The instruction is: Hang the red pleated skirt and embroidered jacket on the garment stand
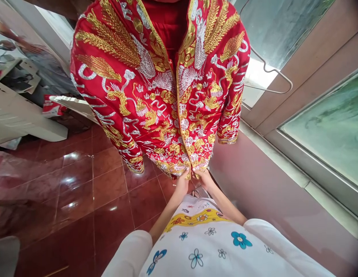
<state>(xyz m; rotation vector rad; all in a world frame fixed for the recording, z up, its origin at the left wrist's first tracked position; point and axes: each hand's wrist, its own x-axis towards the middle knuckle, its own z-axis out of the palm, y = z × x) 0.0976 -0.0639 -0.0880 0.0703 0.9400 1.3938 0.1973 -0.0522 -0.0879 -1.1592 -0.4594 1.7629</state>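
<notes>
Red jacket (164, 111), raised gold and silver embroidery (112, 44), hands (183, 183) pinching its front hem (171, 167), glossy tile floor (108, 182)

The jacket (163, 111) was red cloth with a satin sheen, roughened by raised embroidery (109, 48) in shiny gold and silver metallic-looking thread. The shirt (216, 256) was soft, matt, printed cloth. The floor (109, 196) was glossy tile, the hanger (291, 84) smooth wire, the window frame (317, 168) dull metal, the windowpane (332, 123) shiny glass, the wall (254, 181) smooth and low in sheen.
</notes>
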